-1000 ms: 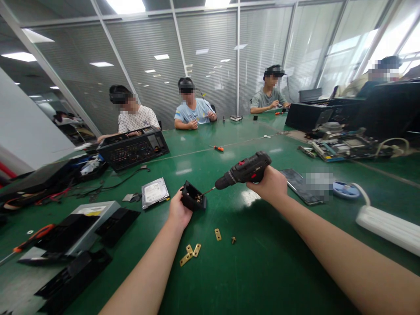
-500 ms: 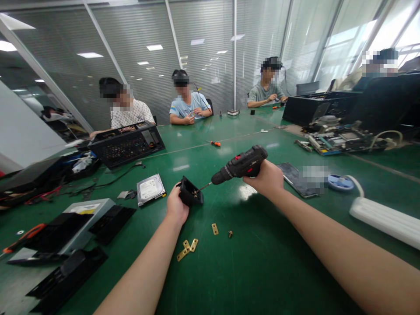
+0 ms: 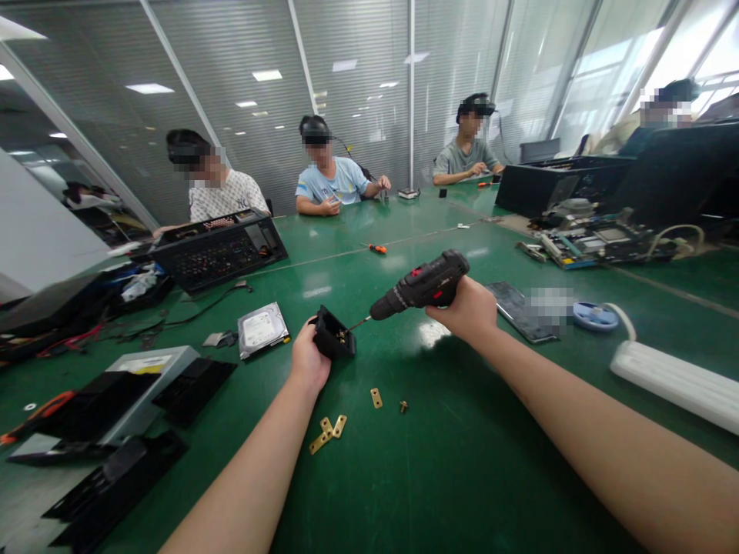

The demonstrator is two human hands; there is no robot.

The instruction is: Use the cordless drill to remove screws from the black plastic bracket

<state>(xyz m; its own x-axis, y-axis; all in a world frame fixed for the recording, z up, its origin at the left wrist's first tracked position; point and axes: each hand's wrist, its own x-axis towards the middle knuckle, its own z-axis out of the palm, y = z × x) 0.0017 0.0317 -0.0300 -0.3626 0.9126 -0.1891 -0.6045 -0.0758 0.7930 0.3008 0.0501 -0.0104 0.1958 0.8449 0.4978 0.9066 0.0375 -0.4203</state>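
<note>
A black cordless drill [image 3: 424, 283] is gripped by its handle in my right hand [image 3: 466, 310]. Its long thin bit [image 3: 359, 325] points left, with the tip at the opening of a small black box-like part [image 3: 335, 338]. My left hand [image 3: 310, 358] is closed around the left side of that part, tilting it toward the drill. Small brassy pieces show inside the opening; whether the bit touches them I cannot tell. Nearer to me lie a brass plate [image 3: 376, 398] with holes, a small screw [image 3: 403, 406] and a cluster of brass plates [image 3: 327, 433].
A hard drive [image 3: 262, 331] and a grey metal housing [image 3: 173, 368] lie left on the green table. An orange screwdriver [image 3: 377, 249] is farther off. Right are a dark flat panel [image 3: 523, 312], a white power strip [image 3: 675, 377] and circuit boards [image 3: 600, 235]. Co-workers sit opposite.
My hands, the drill and the black part hold nearly the same pose. The view has shifted slightly. Across the table, the co-worker in light blue has reached a hand out to the side.
</note>
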